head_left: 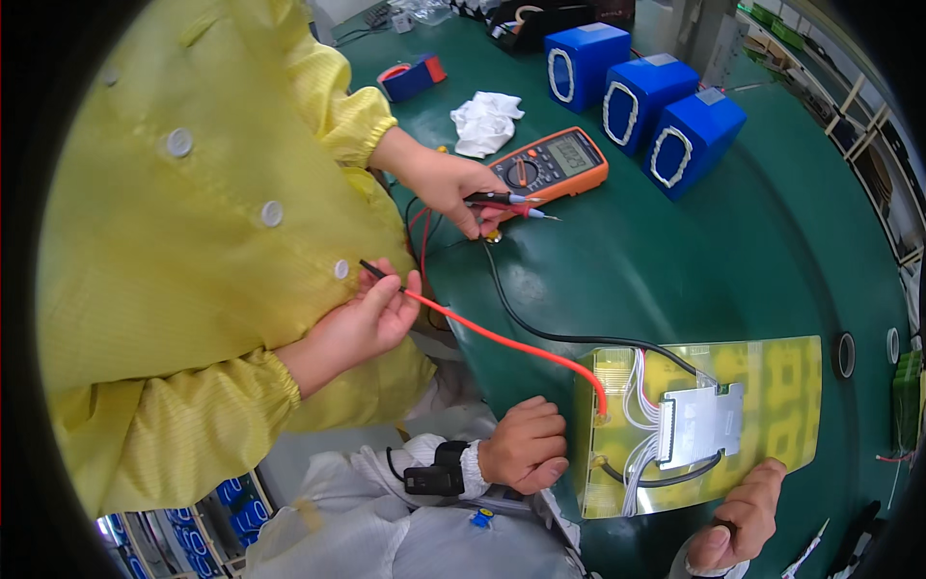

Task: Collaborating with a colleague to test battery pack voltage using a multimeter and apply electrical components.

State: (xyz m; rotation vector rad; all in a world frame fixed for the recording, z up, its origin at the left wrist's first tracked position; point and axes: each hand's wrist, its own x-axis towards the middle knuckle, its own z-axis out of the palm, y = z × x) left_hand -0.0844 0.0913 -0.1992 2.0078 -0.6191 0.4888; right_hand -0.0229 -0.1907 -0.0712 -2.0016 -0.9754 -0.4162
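Observation:
My left hand [526, 446] is closed in a loose fist beside the left end of a battery pack [786, 386], and I see nothing in it. Curled at the pack's lower right edge, my right hand [745, 519] has a small dark thing showing between thumb and fingers, too hidden to name. A silver circuit module [699, 425] with white wires lies on the pack's yellow-green top. From the pack run a red cable [511, 333] and a black cable [550, 335] to a co-worker's hands. One co-worker's hand [449, 188] also holds two test probes [516, 205].
An orange multimeter [555, 164] lies on the green table [675, 261] near a crumpled white cloth [485, 123]. Blue battery packs [656, 96] stand at the back. Tape rolls [845, 354] lie at right. The co-worker in a yellow coat [222, 241] stands at left.

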